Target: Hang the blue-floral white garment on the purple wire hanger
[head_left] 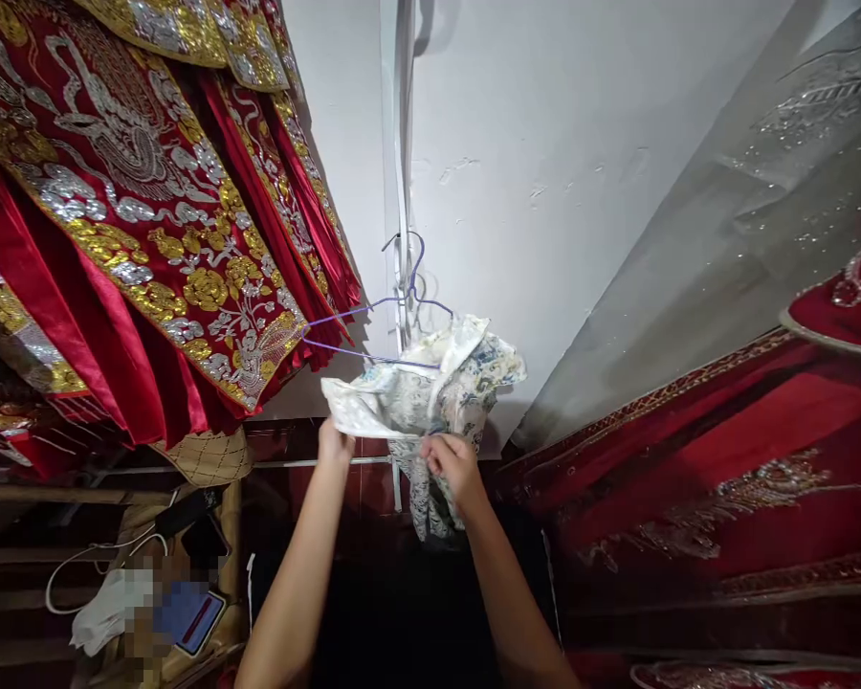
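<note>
The left hand (335, 442) pinches the lower left edge of a pale printed garment (430, 383), fingers closed on a fold of the cloth, while the right hand (453, 463) is closed around a bunch of the same fabric just below its middle. The garment hangs in front of the white wall (545, 191), draped over a thin purple wire hanger (373, 330) whose hook catches on a white vertical strip (400, 144) running up the wall. The cloth looks light and soft, cream with a blue-grey floral print and a slight sheen; it crumples into loose folds and would likely slide easily off the smooth wire, so a hold on a seam or hem, or on the hanger's shoulder bend, seems surer than a grip on the loose middle. The hanger itself is slim and probably springy, easy to bend out of shape. To the left hang heavy red satin robes (136, 220), stiff with gold and silver embroidery of flowers and scrolls. To the right lies more red embroidered fabric (724, 459) under a grey sequinned drape (782, 182). Low on the left, a wooden shelf (14, 493) carries a white cable (93, 555) and some blurred small items.
</note>
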Tool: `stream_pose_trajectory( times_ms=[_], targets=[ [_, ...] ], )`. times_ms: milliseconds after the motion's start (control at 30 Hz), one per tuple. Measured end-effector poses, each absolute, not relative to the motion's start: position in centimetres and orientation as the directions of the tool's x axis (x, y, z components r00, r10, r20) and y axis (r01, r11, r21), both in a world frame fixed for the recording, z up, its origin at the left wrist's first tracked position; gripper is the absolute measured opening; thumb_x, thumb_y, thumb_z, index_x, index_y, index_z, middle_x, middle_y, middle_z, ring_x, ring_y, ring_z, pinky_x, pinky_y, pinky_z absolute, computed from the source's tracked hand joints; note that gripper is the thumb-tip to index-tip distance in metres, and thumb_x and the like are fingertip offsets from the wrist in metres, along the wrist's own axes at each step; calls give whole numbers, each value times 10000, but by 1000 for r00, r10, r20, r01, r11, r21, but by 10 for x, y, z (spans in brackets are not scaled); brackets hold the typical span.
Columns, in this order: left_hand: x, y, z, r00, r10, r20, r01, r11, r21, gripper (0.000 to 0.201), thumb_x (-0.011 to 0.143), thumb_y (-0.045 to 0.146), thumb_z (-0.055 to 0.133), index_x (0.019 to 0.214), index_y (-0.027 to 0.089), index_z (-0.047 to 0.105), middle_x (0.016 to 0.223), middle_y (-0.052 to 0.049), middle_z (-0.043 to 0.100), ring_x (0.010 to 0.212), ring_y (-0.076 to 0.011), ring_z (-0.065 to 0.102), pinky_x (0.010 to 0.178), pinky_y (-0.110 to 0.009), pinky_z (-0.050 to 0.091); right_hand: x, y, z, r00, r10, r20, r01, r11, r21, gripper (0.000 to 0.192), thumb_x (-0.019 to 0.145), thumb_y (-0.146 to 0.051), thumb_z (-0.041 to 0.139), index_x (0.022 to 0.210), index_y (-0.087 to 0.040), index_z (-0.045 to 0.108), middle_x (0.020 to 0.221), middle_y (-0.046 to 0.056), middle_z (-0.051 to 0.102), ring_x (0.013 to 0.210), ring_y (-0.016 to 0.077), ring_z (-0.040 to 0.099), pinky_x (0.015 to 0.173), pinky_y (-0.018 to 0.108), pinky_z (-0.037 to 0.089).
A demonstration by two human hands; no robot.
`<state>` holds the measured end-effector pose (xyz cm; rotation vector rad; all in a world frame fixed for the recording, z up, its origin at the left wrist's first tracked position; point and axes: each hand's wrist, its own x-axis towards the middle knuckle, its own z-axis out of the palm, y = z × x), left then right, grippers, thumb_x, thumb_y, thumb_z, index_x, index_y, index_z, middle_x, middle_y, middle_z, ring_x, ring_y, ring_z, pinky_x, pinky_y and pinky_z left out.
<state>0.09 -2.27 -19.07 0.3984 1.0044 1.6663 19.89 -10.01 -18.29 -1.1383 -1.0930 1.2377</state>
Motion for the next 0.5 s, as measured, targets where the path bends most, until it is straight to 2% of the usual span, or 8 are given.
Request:
stream_pose_trajectory(
  times_ms=[67,133,200,233,300,367,400,500],
  targets=[
    [20,-32,-192,-294,934,-201,-608,-21,794,130,759,216,688,856,131,674,815,-61,709,767,-164,666,776,-277,514,209,-101,-192,223,975,-18,-168,21,-986,342,850,-445,570,599,-218,523,472,-37,358,452,128,304,457,284,257],
    [34,-39,-179,-231,971,-65,-553,-76,829,225,773,326,711,902,146,677,898,-56,703,826,-165,654,802,-269,501,217,-100,-193,375,926,31,-128,84,-988,329,850,-474,584,652,-215,543,549,-14,436,515,148,385,504,289,332],
    [47,-48,-157,-117,985,129,-442,-168,881,264,813,416,687,874,160,668,891,-42,674,838,-158,626,813,-261,487,221,-99,-186,448,885,130,-29,159,-987,310,837,-512,606,780,-207,609,757,38,584,730,195,535,654,301,437],
    [53,-52,-145,-38,976,215,-364,-214,906,267,838,431,666,851,164,662,872,-39,658,832,-159,612,813,-263,481,221,-99,-180,426,889,165,0,182,-983,334,843,-541,592,848,-209,633,872,58,623,862,219,566,740,313,460],
    [64,-63,-123,118,935,336,-186,-311,932,259,886,425,620,834,173,655,853,-40,633,823,-165,586,806,-274,472,218,-99,-166,241,957,163,-30,175,-984,421,889,-601,496,934,-215,660,988,79,649,1013,247,577,831,339,474],
    [71,-71,-108,171,892,418,-45,-416,908,252,917,416,581,844,185,650,873,-49,619,850,-181,574,826,-293,465,211,-100,-152,-57,990,131,-100,125,-987,484,940,-606,392,974,-215,675,982,86,667,1024,251,599,836,355,490],
    [72,-73,-105,155,878,454,-1,-459,888,251,924,417,569,848,191,647,893,-55,614,877,-191,572,851,-305,461,208,-101,-145,-180,974,138,-118,118,-986,461,945,-585,409,1012,-215,676,981,82,674,1023,250,607,840,357,495],
    [63,-75,-105,69,863,501,41,-504,863,252,923,444,561,879,206,632,996,-71,614,1004,-215,569,940,-326,440,204,-97,-127,-407,894,187,-48,183,-982,336,836,-443,662,1068,-202,675,953,54,689,978,248,627,822,340,505]
  ],
)
